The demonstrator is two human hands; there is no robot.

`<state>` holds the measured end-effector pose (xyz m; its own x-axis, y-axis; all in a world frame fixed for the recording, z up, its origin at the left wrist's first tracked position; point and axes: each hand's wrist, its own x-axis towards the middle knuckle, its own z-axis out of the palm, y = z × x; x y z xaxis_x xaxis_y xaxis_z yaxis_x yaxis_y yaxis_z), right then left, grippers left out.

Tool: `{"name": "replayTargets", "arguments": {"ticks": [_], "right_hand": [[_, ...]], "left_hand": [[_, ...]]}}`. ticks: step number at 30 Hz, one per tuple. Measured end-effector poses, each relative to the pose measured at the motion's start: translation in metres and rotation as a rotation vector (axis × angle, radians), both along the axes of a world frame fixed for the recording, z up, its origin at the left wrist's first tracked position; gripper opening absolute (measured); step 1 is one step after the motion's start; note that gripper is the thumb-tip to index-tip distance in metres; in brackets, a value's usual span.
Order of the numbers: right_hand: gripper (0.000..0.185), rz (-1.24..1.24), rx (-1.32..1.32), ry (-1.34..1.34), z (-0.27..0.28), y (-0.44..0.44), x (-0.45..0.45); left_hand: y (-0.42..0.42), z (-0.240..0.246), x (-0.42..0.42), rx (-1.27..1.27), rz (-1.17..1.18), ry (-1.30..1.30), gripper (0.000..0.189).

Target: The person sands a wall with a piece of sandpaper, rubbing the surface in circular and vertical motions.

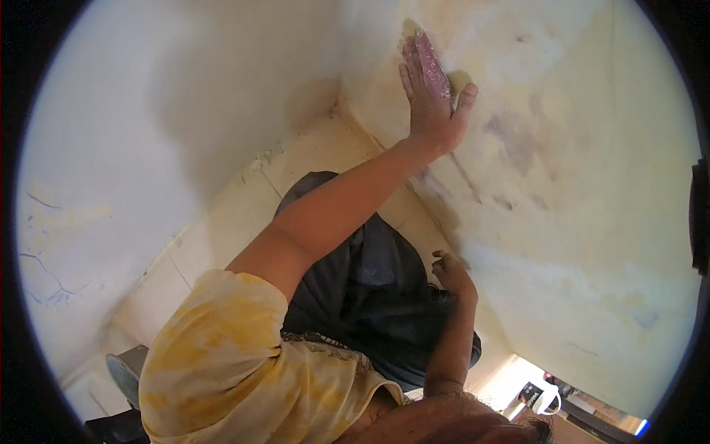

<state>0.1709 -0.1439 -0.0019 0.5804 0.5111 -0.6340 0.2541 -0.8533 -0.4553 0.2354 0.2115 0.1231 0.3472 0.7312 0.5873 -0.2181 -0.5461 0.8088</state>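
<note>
My left hand is pressed flat against the stained plaster wall, with its fingers pointing up the wall and the thumb spread. A dusty maroon strip, which looks like folded sandpaper, lies along the index finger, held by that hand; whether it passes under the palm is hidden. Lower down, my right hand is beside the dark clothing over my legs, near the foot of the same wall. Its dusty fingers are loosely bent and apart, and no object shows in them.
Another wall, with cracks low at its left, meets the first in a corner. Pale floor tiles run along its base. A grey, rounded object stands at lower left. A white-handled item is at lower right.
</note>
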Motion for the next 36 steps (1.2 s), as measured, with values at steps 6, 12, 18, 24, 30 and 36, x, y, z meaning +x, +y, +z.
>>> {"name": "replayTargets", "arguments": {"ticks": [6,12,18,24,30,36], "right_hand": [[0.041,0.027,0.024,-0.049,-0.006,0.006,0.002],[0.041,0.083,0.014,-0.089,-0.009,0.004,0.006],[0.043,0.035,-0.05,-0.032,0.014,0.016,-0.006],[0.044,0.009,-0.025,-0.06,0.008,0.018,-0.002],[0.044,0.027,0.064,-0.077,0.005,0.016,-0.001],[0.046,0.009,-0.007,-0.051,0.011,0.009,-0.005]], "left_hand": [[0.018,0.04,-0.014,0.014,0.205,-0.014,0.069],[0.017,0.015,-0.004,0.167,0.074,0.011,0.078],[-0.007,-0.001,-0.005,0.135,0.03,-0.05,0.092],[0.024,0.031,-0.008,-0.002,0.069,-0.135,0.081],[0.019,0.012,0.0,0.012,0.108,0.055,0.078],[0.012,0.01,-0.007,-0.134,0.091,-0.009,0.075]]}}
